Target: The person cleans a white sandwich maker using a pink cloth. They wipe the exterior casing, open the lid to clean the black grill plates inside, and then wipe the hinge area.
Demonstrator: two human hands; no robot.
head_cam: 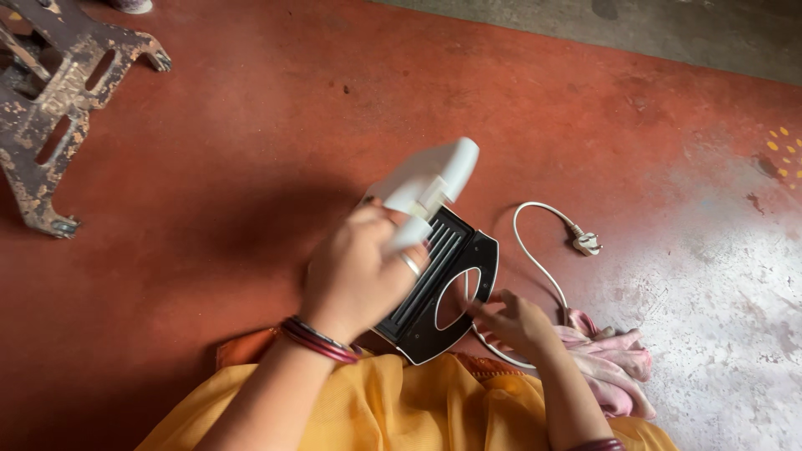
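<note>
A sandwich maker (447, 284) with a black ribbed plate and a white lid (430, 184) lies open on the red floor in front of me. My left hand (359, 271) grips the white handle of the raised lid; a ring and dark red bangles show on it. My right hand (510, 321) touches the black rim near the oval opening, fingers partly spread. A white cord runs from the appliance to a plug (586, 242) lying on the floor to the right.
A pink cloth (614, 359) lies bunched beside my right arm. Yellow fabric (401, 409) covers my lap. A rusty metal stand (50, 100) occupies the top left. Grey concrete floor (668, 29) borders the red floor at the top right.
</note>
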